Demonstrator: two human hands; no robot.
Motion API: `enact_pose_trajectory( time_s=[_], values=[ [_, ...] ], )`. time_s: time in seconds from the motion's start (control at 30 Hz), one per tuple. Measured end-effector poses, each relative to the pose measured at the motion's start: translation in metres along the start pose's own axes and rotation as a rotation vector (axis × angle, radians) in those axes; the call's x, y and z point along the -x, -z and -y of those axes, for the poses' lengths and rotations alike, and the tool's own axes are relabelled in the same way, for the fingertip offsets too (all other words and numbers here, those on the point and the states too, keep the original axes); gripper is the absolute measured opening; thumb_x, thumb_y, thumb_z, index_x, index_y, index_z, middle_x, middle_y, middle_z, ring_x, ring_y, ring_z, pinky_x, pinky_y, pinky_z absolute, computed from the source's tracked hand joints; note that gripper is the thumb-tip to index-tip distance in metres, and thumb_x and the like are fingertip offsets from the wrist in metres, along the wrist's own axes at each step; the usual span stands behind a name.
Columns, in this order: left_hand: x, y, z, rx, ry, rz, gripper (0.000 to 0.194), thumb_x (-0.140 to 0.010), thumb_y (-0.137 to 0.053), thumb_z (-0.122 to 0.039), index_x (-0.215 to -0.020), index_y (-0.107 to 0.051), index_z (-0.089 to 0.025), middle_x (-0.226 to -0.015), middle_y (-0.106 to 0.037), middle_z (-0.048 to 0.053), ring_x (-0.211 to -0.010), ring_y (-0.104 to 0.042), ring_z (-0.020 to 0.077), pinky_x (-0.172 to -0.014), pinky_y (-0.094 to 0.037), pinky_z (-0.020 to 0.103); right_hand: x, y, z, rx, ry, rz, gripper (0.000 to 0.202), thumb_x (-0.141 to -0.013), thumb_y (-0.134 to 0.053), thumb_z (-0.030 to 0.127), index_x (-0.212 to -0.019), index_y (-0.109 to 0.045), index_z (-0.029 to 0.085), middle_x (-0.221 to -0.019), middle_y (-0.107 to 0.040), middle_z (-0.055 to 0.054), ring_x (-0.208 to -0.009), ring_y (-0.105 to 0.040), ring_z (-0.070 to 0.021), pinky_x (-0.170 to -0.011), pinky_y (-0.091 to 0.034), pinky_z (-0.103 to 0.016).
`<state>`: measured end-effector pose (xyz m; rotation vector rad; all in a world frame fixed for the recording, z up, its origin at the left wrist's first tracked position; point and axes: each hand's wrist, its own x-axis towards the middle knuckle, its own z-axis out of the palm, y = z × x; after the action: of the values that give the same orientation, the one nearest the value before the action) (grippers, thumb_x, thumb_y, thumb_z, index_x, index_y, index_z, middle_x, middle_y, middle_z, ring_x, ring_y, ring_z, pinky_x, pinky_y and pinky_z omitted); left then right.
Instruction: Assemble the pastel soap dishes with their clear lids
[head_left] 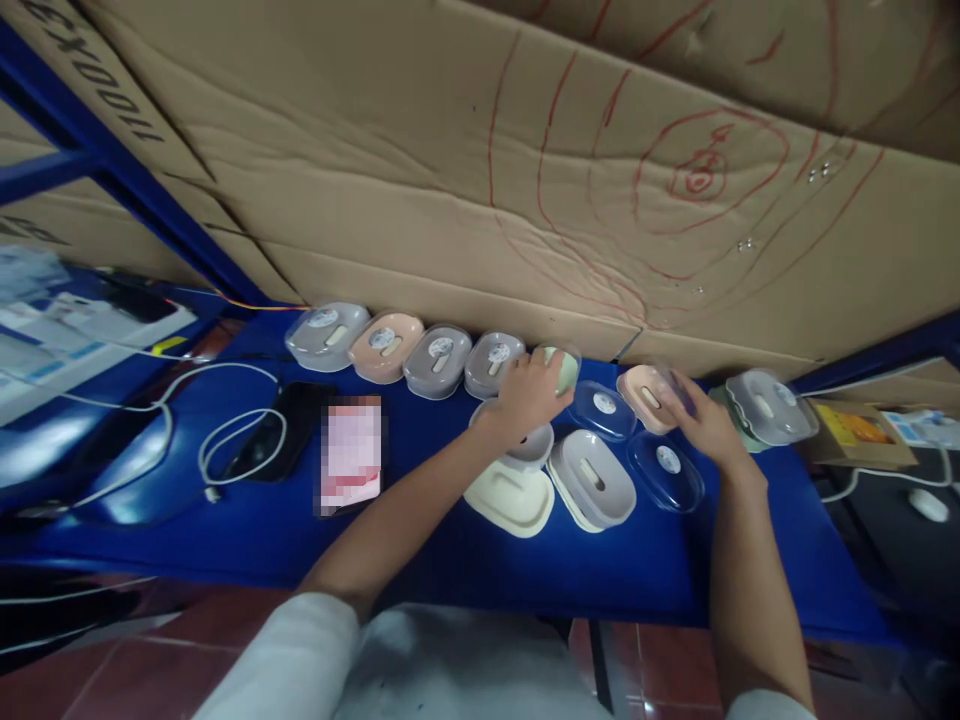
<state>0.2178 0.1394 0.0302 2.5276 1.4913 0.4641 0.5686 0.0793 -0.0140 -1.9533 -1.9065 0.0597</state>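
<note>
My left hand (531,392) is closed on a green box (564,370) with a clear lid, at the right end of a row of lidded boxes. My right hand (701,415) reaches over a pink box (645,396); its fingers are at a clear or dark piece too blurred to make out. Between my hands lies a clear lid (602,411) with a round label, and a second clear lid (666,472) is nearer to me. A grey box (592,480) with a cream piece under it and a cream tray (511,498) are in front of my left hand.
Four lidded boxes, one a grey box (437,361), line the back left. A phone-like screen (351,455), white cables (244,415) and a black device lie left. At right are a lidded box (772,405) and a cardboard box (862,432). Cardboard (420,200) walls the back.
</note>
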Motion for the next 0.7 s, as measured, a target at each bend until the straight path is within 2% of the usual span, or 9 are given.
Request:
enact_pose_trajectory(
  time_s=[0.13,0.23,0.33,0.4,0.47,0.57,0.7],
  values=[
    [-0.005,0.007,0.009,0.093,0.01,-0.014,0.032,-0.109,-0.053,-0.03,-0.137,-0.056,-0.016,-0.128,-0.069,0.014,-0.11,-0.07,0.0271,-0.092,-0.054,0.037,0.008,0.006,0.007,0.057,0.023,-0.108,0.054,-0.107,-0.043,0.05,-0.143,-0.067,0.017,-0.14,-0.072,-0.016,-0.129,-0.068,-0.0339,-0.109,-0.053,-0.051],
    [-0.001,0.011,0.005,-0.004,-0.161,-0.012,0.028,-0.104,-0.05,-0.009,-0.128,-0.061,-0.017,-0.13,-0.067,0.013,-0.116,-0.069,0.0268,-0.096,-0.054,0.037,0.007,0.011,0.024,0.195,0.046,-0.191,0.046,-0.107,-0.044,0.042,-0.129,-0.074,0.016,-0.13,-0.076,-0.016,-0.121,-0.069,-0.0353,-0.106,-0.052,-0.052],
    [0.01,0.005,-0.011,-0.063,-0.36,0.113,0.033,-0.097,-0.049,0.002,-0.12,-0.065,-0.014,-0.121,-0.07,0.013,-0.109,-0.072,0.0264,-0.088,-0.058,0.035,0.011,0.008,0.049,0.279,0.041,-0.118,0.043,-0.108,-0.045,0.043,-0.121,-0.077,0.017,-0.114,-0.08,-0.016,-0.104,-0.074,-0.0324,-0.094,-0.056,-0.045],
    [0.019,-0.006,-0.022,-0.068,-0.394,0.188,0.032,-0.095,-0.049,0.003,-0.117,-0.067,-0.012,-0.117,-0.072,0.016,-0.106,-0.074,0.0273,-0.085,-0.06,0.036,0.016,0.0,0.064,0.336,0.056,-0.031,0.043,-0.109,-0.044,0.042,-0.124,-0.076,0.017,-0.111,-0.08,-0.016,-0.097,-0.075,-0.0309,-0.088,-0.056,-0.043],
    [0.025,-0.02,-0.03,-0.078,-0.378,0.171,0.032,-0.095,-0.052,0.001,-0.121,-0.067,-0.01,-0.128,-0.07,0.022,-0.12,-0.071,0.0321,-0.096,-0.059,0.041,0.02,-0.01,0.073,0.407,0.066,0.02,0.043,-0.109,-0.042,0.038,-0.131,-0.073,0.017,-0.113,-0.08,-0.017,-0.097,-0.075,-0.0313,-0.086,-0.055,-0.043],
    [0.028,-0.038,-0.037,-0.089,-0.277,0.085,0.043,-0.098,-0.052,-0.005,-0.141,-0.059,-0.008,-0.148,-0.061,0.029,-0.142,-0.059,0.0376,-0.11,-0.052,0.051,0.022,-0.022,0.076,0.479,0.067,0.041,0.042,-0.109,-0.04,0.035,-0.135,-0.068,0.016,-0.118,-0.079,-0.019,-0.103,-0.073,-0.0336,-0.086,-0.055,-0.045],
    [0.024,-0.042,-0.036,-0.132,-0.138,0.087,0.045,-0.1,-0.048,-0.006,-0.145,-0.055,-0.009,-0.139,-0.068,0.027,-0.131,-0.067,0.0379,-0.104,-0.053,0.052,0.019,-0.023,0.068,0.485,0.087,0.05,0.045,-0.11,-0.036,0.036,-0.133,-0.067,0.014,-0.118,-0.078,-0.021,-0.105,-0.072,-0.0347,-0.089,-0.053,-0.047]
  ],
)
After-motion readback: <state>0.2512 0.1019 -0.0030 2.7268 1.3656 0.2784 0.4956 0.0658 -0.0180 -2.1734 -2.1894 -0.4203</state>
